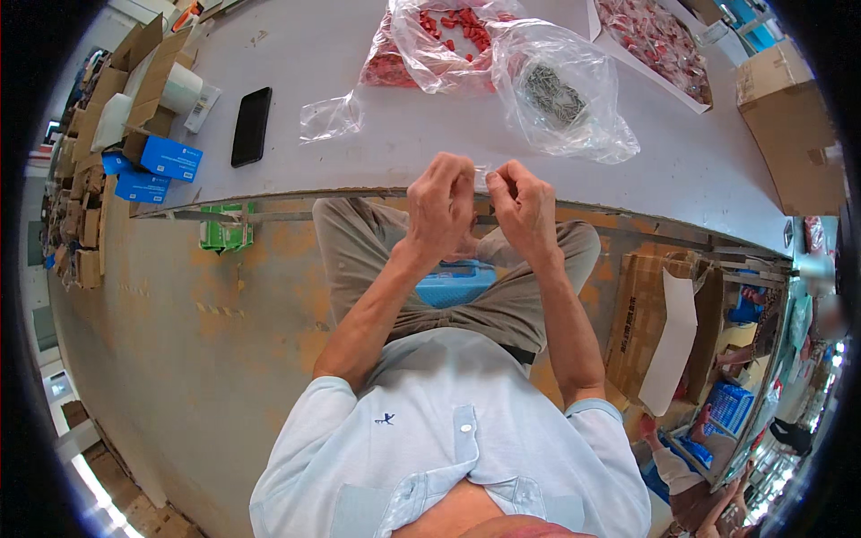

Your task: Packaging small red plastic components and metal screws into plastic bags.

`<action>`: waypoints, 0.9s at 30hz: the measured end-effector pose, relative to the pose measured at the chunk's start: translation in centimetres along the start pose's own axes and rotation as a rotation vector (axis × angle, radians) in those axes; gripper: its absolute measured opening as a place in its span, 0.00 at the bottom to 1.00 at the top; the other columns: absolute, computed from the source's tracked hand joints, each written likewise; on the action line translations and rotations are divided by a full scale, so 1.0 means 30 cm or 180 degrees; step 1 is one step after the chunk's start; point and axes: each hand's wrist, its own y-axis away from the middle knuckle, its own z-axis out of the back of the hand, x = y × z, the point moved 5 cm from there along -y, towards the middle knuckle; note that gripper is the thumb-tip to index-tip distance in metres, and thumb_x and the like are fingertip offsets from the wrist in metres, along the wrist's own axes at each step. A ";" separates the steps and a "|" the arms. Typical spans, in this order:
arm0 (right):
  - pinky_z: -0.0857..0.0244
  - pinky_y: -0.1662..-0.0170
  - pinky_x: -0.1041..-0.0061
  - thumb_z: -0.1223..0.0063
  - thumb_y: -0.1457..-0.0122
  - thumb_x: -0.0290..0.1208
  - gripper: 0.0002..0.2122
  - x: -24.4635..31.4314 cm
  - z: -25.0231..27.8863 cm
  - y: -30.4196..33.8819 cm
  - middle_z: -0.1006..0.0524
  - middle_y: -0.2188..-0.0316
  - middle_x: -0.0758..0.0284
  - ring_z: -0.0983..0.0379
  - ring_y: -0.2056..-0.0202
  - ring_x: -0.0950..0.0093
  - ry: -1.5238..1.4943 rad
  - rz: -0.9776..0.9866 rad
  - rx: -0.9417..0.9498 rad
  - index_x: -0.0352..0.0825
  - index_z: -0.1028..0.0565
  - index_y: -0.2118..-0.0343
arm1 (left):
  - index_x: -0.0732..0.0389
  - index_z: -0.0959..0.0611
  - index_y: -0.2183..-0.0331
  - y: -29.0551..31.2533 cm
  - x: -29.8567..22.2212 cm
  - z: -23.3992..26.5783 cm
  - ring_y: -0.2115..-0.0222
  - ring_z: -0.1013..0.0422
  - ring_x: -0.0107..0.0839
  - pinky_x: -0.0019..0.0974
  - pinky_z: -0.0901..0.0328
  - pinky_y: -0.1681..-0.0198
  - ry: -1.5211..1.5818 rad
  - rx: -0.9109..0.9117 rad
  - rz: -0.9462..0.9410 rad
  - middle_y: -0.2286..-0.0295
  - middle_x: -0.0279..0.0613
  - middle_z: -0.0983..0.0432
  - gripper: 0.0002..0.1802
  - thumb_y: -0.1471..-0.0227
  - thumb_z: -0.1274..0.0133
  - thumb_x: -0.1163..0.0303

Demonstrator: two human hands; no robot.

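My left hand (pixel 439 206) and my right hand (pixel 525 211) are held close together at the table's front edge, fingers closed in a pinch. Between the fingertips shows a bit of clear plastic (pixel 482 177), which looks like a small plastic bag; my fingers hide most of it. Just beyond my right hand lies an open clear bag of grey metal screws (pixel 554 94). Behind it, an open clear bag holds small red plastic pieces (pixel 459 31). Flat clear plastic bags (pixel 332 118) lie on the table beyond my left hand.
A black phone (pixel 252 127) lies left on the table (pixel 269 54), near blue boxes (pixel 170 159) and an open carton (pixel 148 85). A white tray (pixel 695 103) of filled bags and a cardboard box (pixel 789 125) stand right. Below are a blue basket (pixel 456 283) and another carton (pixel 646 314).
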 end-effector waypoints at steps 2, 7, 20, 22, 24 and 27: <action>0.32 0.73 0.64 0.46 0.36 0.29 0.10 -0.005 0.006 -0.003 0.23 0.81 0.53 0.23 0.80 0.60 0.0006 -0.0070 -0.0010 0.28 0.24 0.70 | 0.64 0.17 0.66 -0.004 -0.053 -0.001 0.74 0.25 0.41 0.41 0.30 0.69 -0.0531 0.0651 -0.0737 0.70 0.46 0.25 0.05 0.49 0.42 0.78; 0.30 0.71 0.63 0.47 0.36 0.29 0.09 0.004 0.009 0.002 0.22 0.79 0.53 0.22 0.77 0.57 0.0009 0.0089 -0.0069 0.29 0.23 0.69 | 0.61 0.15 0.66 0.001 -0.132 0.014 0.68 0.24 0.42 0.45 0.32 0.59 -0.1132 0.0796 -0.1154 0.71 0.42 0.24 0.10 0.56 0.39 0.79; 0.34 0.74 0.73 0.41 0.35 0.36 0.11 -0.001 0.093 -0.029 0.23 0.78 0.64 0.29 0.79 0.75 -0.0139 0.0104 -0.0076 0.30 0.21 0.65 | 0.66 0.15 0.63 -0.023 -0.030 0.032 0.72 0.22 0.27 0.31 0.28 0.70 0.0237 0.0952 0.0266 0.71 0.39 0.18 0.03 0.40 0.42 0.78; 0.36 0.74 0.75 0.41 0.34 0.36 0.12 -0.047 0.092 -0.031 0.24 0.78 0.67 0.31 0.79 0.79 -0.0277 0.0048 0.0156 0.30 0.21 0.66 | 0.67 0.15 0.62 -0.024 0.001 0.032 0.72 0.24 0.21 0.28 0.28 0.69 0.0944 0.0972 0.0900 0.71 0.37 0.18 0.04 0.39 0.41 0.78; 0.38 0.75 0.80 0.43 0.33 0.34 0.10 -0.108 0.065 -0.021 0.24 0.77 0.71 0.31 0.78 0.84 -0.1956 -0.0670 0.0822 0.30 0.20 0.64 | 0.66 0.15 0.62 -0.029 0.011 0.044 0.72 0.25 0.21 0.27 0.28 0.69 0.1454 0.1050 0.1099 0.71 0.37 0.18 0.04 0.39 0.41 0.77; 0.39 0.74 0.83 0.45 0.31 0.32 0.10 -0.158 0.107 -0.070 0.24 0.76 0.73 0.32 0.78 0.86 -0.2026 -0.0893 0.0838 0.30 0.19 0.64 | 0.65 0.15 0.62 -0.038 0.034 0.072 0.73 0.25 0.21 0.26 0.28 0.68 0.1842 0.1021 0.1253 0.71 0.37 0.18 0.04 0.40 0.40 0.77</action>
